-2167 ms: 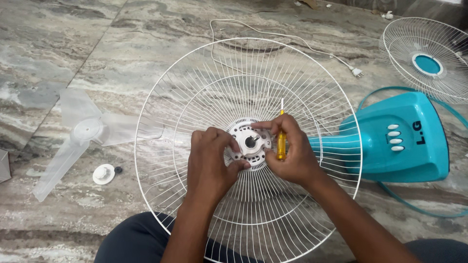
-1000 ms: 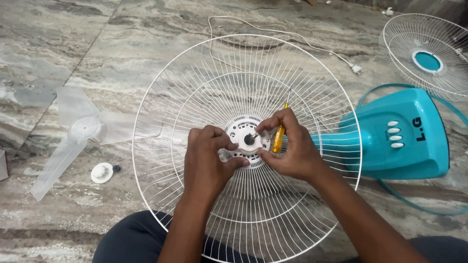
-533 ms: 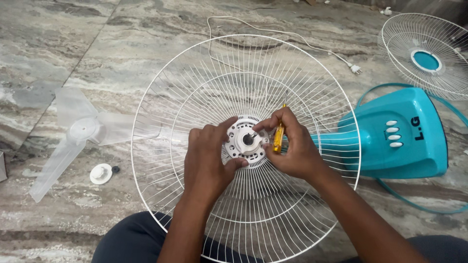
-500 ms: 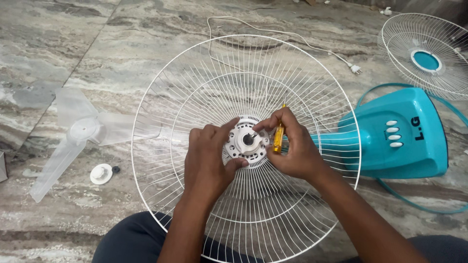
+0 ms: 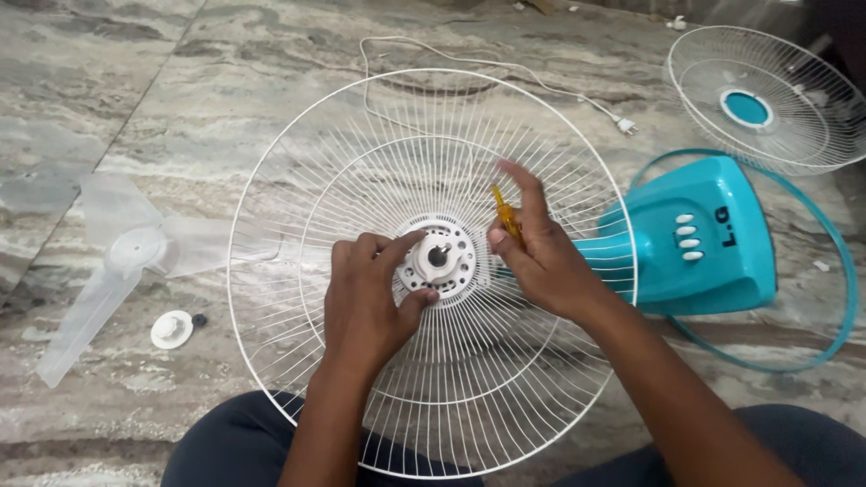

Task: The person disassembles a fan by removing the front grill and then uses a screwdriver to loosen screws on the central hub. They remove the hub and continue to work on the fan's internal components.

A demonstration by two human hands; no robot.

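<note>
A white wire fan guard (image 5: 379,153) stands in front of me, fitted over the motor hub (image 5: 439,259) of a teal table fan. My left hand (image 5: 365,302) pinches the white plastic ring at the hub with thumb and fingers. Just right of the hub, my right hand (image 5: 537,252) holds a yellow-handled screwdriver (image 5: 505,216) in its palm, with the index finger stretched up and blurred.
The teal fan body and base (image 5: 699,239) lie to the right, with a teal ring (image 5: 834,271) around them. Another white guard with a teal centre (image 5: 767,99) lies at the far right. A clear fan blade (image 5: 126,252), a white cap (image 5: 170,328) and a white power cord (image 5: 541,86) rest on the marble floor.
My right hand has drawn back from the hub and opened its fingers, still keeping the screwdriver. My left hand stays on the hub ring.
</note>
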